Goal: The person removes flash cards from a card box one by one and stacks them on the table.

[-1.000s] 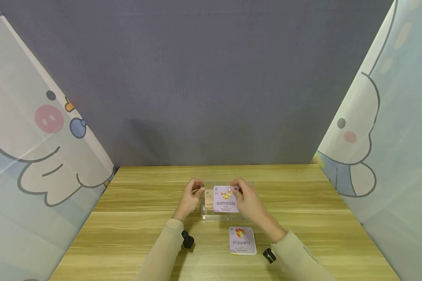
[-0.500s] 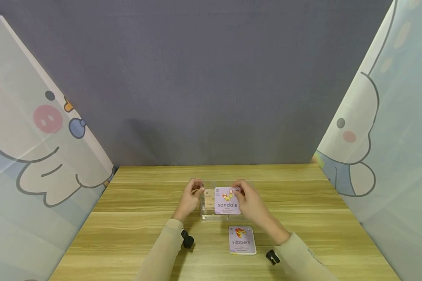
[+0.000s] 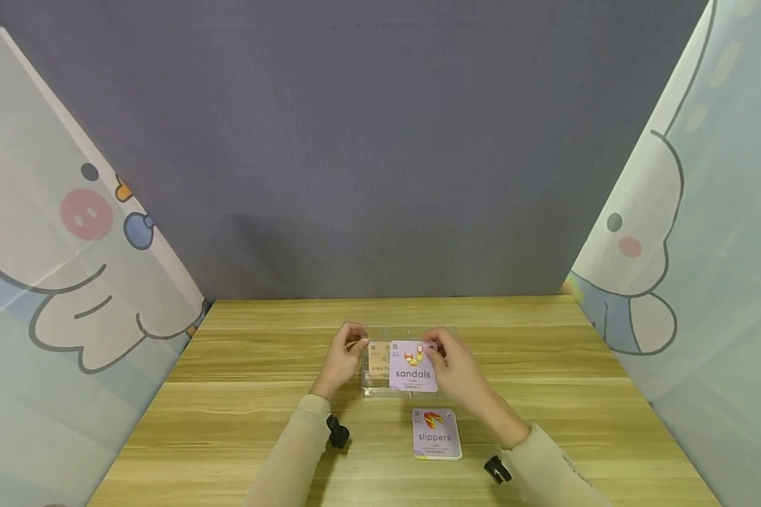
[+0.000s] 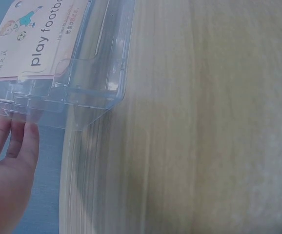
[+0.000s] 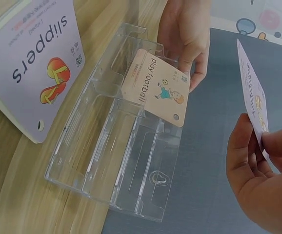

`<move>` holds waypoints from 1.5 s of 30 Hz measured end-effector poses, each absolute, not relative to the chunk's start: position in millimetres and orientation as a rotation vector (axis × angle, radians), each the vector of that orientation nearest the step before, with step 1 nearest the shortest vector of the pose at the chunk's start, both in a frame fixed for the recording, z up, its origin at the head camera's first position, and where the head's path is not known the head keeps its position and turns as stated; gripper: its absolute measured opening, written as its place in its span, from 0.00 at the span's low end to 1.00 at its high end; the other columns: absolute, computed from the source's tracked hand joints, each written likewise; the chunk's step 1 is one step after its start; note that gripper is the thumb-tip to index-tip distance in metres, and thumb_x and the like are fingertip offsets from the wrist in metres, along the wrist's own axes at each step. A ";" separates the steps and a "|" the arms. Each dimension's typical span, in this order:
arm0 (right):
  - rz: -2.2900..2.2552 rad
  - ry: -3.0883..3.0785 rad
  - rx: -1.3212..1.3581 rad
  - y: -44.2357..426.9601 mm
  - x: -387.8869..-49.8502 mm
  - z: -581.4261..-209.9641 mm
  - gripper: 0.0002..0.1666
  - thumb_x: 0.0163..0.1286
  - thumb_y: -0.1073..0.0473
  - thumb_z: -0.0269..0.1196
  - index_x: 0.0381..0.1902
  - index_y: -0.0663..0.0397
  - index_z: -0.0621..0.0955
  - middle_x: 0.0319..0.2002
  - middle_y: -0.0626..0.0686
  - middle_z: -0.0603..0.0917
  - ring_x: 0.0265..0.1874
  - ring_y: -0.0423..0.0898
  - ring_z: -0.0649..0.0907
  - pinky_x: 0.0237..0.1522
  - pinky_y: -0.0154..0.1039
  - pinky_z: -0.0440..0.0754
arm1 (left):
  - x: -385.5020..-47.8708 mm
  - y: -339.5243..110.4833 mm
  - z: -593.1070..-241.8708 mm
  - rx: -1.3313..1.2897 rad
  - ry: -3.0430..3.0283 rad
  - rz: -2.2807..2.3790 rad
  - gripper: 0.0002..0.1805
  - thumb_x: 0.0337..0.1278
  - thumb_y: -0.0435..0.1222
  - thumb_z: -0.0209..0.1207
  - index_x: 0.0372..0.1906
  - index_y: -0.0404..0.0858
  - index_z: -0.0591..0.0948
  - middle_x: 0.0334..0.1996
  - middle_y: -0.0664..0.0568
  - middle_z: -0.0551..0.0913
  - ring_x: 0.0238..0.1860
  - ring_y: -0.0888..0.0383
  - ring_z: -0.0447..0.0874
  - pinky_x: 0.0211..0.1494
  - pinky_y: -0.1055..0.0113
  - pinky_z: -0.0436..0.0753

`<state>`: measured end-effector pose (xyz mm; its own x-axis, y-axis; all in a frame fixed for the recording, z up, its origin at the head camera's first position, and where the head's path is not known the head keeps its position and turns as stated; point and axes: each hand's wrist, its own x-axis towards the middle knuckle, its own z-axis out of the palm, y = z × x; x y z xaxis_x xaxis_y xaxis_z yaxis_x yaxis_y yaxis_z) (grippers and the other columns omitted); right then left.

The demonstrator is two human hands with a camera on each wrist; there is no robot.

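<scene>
Soft, even light fills the room, brightest on the near middle of the desk [image 3: 228,394], where a pale sheen lies over the wood; a faint shadow smudges the lower left of the grey backdrop [image 3: 380,155], and a darker one runs beside the left sleeve [image 3: 298,447]; small white glints catch the clear plastic card holder [image 4: 90,95]; the left wrist view looks bluish and washed out, hazy toward its right edge; the finest print on the sandals card [image 3: 412,366] is too blurred for me to read.

head: above, far, forward-down | left wrist: near, rightward | right wrist: near, leftward | 3 share clear rack [image 5: 115,134]
</scene>
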<state>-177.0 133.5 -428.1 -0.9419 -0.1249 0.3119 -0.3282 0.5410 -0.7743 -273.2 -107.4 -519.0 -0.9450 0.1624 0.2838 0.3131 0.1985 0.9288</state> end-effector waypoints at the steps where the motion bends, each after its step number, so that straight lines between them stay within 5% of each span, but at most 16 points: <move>1: 1.354 -2.558 0.384 133.7 -176.5 -427.8 0.10 0.75 0.71 0.58 0.50 0.56 0.79 0.33 0.50 0.77 0.29 0.44 0.76 0.28 0.34 0.77 | -273.4 -107.7 -519.3 -0.471 -2.334 -1.860 0.14 0.72 0.26 0.56 0.59 0.32 0.74 0.53 0.32 0.77 0.57 0.41 0.77 0.61 0.46 0.78; 19: 1.417 -2.570 0.371 136.2 -169.2 -425.8 0.11 0.72 0.73 0.59 0.48 0.57 0.79 0.32 0.50 0.78 0.30 0.44 0.77 0.29 0.34 0.79 | -272.4 -108.6 -519.6 -0.484 -2.305 -1.872 0.15 0.71 0.25 0.56 0.59 0.32 0.73 0.52 0.34 0.77 0.57 0.39 0.77 0.60 0.43 0.78; 25: 1.464 -2.575 0.368 137.4 -167.1 -425.0 0.11 0.73 0.74 0.59 0.49 0.58 0.79 0.33 0.50 0.79 0.30 0.44 0.77 0.28 0.33 0.79 | -272.5 -110.1 -520.2 -0.500 -2.344 -1.838 0.14 0.72 0.27 0.56 0.58 0.35 0.74 0.54 0.32 0.76 0.57 0.43 0.78 0.60 0.49 0.80; 32: 1.497 -2.567 0.369 139.7 -166.0 -427.6 0.11 0.73 0.74 0.59 0.48 0.58 0.79 0.34 0.51 0.79 0.30 0.45 0.78 0.29 0.34 0.80 | -264.7 -106.4 -506.7 -0.473 -2.352 -1.856 0.15 0.72 0.23 0.54 0.59 0.30 0.73 0.52 0.33 0.76 0.57 0.36 0.76 0.61 0.42 0.77; 45: 1.502 -2.579 0.340 143.8 -159.7 -430.0 0.12 0.71 0.75 0.60 0.48 0.59 0.80 0.34 0.50 0.80 0.31 0.44 0.78 0.29 0.34 0.81 | -272.4 -111.1 -519.2 -0.503 -2.353 -1.869 0.14 0.73 0.27 0.55 0.59 0.34 0.74 0.55 0.30 0.75 0.57 0.42 0.77 0.62 0.47 0.78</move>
